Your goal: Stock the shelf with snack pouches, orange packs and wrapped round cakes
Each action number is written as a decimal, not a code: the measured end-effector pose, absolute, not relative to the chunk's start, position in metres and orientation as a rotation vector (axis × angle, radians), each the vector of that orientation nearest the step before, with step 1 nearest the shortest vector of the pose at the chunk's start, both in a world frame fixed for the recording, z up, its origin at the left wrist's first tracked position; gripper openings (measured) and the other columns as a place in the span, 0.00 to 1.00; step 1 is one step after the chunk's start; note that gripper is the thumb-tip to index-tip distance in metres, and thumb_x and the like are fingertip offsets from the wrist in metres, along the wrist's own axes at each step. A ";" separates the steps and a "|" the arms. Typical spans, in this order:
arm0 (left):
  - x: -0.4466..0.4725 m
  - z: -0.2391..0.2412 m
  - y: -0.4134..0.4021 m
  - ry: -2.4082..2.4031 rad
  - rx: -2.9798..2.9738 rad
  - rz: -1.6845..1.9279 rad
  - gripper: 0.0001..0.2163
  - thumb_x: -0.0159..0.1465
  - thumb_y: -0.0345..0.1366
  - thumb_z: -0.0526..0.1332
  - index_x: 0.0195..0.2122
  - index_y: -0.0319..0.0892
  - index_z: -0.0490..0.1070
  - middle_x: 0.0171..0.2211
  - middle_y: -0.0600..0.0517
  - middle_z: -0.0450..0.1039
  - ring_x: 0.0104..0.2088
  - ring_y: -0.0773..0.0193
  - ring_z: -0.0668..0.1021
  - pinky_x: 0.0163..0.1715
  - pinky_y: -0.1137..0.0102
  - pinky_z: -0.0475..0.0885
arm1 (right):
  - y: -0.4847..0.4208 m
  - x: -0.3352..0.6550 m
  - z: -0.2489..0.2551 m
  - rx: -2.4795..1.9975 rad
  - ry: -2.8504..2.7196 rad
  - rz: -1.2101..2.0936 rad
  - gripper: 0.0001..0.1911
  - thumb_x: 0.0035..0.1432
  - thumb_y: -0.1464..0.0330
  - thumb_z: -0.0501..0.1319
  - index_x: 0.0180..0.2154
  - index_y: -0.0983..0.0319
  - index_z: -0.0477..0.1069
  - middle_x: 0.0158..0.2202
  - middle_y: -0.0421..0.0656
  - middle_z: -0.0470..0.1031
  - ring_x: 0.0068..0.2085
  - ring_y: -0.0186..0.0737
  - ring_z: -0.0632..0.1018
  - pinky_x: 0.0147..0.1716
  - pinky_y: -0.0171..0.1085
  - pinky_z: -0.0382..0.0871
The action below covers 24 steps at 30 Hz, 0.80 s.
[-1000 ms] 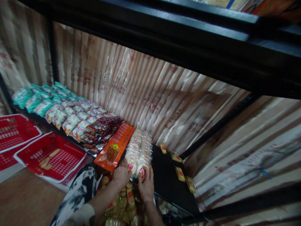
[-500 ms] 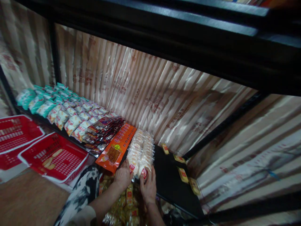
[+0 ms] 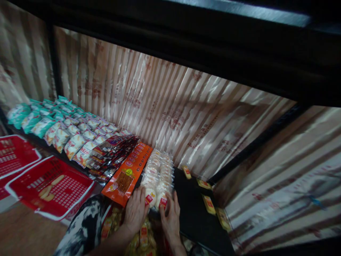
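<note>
Two rows of round white snacks in clear wrappers with red labels stand packed front to back on a black shelf. At the front of the left row, my left hand presses its fingers against the nearest packet's outer side. My right hand grips the front packet of the right row, thumb on its face and fingers along the side. An orange pouch showing brown sticks lies left of the rows. Below my hands are several gold-wrapped packets, partly hidden by my forearms.
Several small yellow packets stand along the shelf's right end. Leftward are dark shiny packets, white snack bags and teal bags. Red baskets stand at lower left. A black beam crosses overhead.
The view has shifted, with the baskets and bags sitting further left and lower. My hands stay at the front of the two rows, and the front packets now tilt more upward.
</note>
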<state>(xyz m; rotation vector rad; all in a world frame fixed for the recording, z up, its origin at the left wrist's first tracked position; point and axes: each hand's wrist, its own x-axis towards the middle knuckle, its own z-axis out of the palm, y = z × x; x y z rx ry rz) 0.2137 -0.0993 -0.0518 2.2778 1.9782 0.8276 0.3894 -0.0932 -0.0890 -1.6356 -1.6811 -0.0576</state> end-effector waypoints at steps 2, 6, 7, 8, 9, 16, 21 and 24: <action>0.213 -0.059 -0.099 1.983 2.320 0.971 0.24 0.60 0.33 0.57 0.58 0.35 0.59 0.53 0.40 0.67 0.52 0.54 0.69 0.50 0.62 0.67 | -0.094 0.392 -0.088 -1.644 -1.692 -0.034 0.24 0.58 0.55 0.51 0.50 0.63 0.66 0.61 0.55 0.56 0.60 0.53 0.61 0.54 0.52 0.61; 0.209 -0.073 -0.094 1.858 2.536 1.167 0.20 0.62 0.30 0.54 0.56 0.48 0.62 0.54 0.47 0.66 0.56 0.55 0.65 0.52 0.60 0.64 | -0.097 0.395 -0.096 -1.632 -1.723 -0.039 0.25 0.60 0.56 0.49 0.53 0.63 0.63 0.60 0.54 0.59 0.59 0.52 0.63 0.53 0.52 0.63; 0.207 -0.076 -0.092 1.789 2.618 1.184 0.19 0.62 0.30 0.54 0.54 0.51 0.64 0.53 0.49 0.67 0.57 0.56 0.65 0.53 0.61 0.63 | -0.098 0.395 -0.099 -1.627 -1.725 -0.053 0.25 0.60 0.57 0.49 0.54 0.63 0.63 0.60 0.54 0.58 0.60 0.52 0.62 0.53 0.51 0.63; 0.207 -0.079 -0.091 1.709 2.703 1.189 0.18 0.63 0.29 0.53 0.52 0.52 0.66 0.52 0.51 0.68 0.56 0.58 0.65 0.53 0.62 0.62 | -0.099 0.395 -0.102 -1.623 -1.725 -0.070 0.24 0.61 0.58 0.49 0.54 0.63 0.62 0.61 0.54 0.58 0.60 0.52 0.62 0.53 0.51 0.64; 0.206 -0.082 -0.089 1.623 2.782 1.192 0.16 0.63 0.30 0.53 0.51 0.52 0.67 0.51 0.51 0.69 0.56 0.60 0.65 0.54 0.64 0.62 | -0.099 0.394 -0.105 -1.621 -1.726 -0.088 0.24 0.61 0.58 0.49 0.54 0.63 0.62 0.61 0.54 0.57 0.60 0.51 0.62 0.53 0.51 0.64; 0.220 -0.094 -0.081 1.270 2.754 1.552 0.14 0.65 0.32 0.47 0.41 0.44 0.73 0.44 0.50 0.74 0.53 0.62 0.69 0.56 0.65 0.60 | -0.101 0.396 -0.112 -1.629 -1.736 -0.197 0.23 0.61 0.60 0.51 0.55 0.62 0.62 0.61 0.53 0.57 0.58 0.53 0.65 0.50 0.51 0.66; 0.222 -0.089 -0.074 1.030 2.937 1.444 0.14 0.66 0.38 0.48 0.46 0.47 0.70 0.48 0.53 0.72 0.53 0.61 0.68 0.53 0.66 0.62 | -0.100 0.394 -0.121 -1.613 -1.685 -0.244 0.24 0.61 0.60 0.51 0.58 0.57 0.57 0.62 0.51 0.56 0.58 0.54 0.65 0.49 0.53 0.66; 0.220 -0.083 -0.071 1.002 3.006 1.409 0.13 0.64 0.39 0.52 0.49 0.50 0.68 0.52 0.56 0.69 0.56 0.59 0.65 0.54 0.64 0.61 | -0.101 0.392 -0.122 -1.637 -1.631 -0.253 0.28 0.62 0.58 0.48 0.62 0.56 0.50 0.62 0.50 0.55 0.59 0.55 0.64 0.49 0.55 0.66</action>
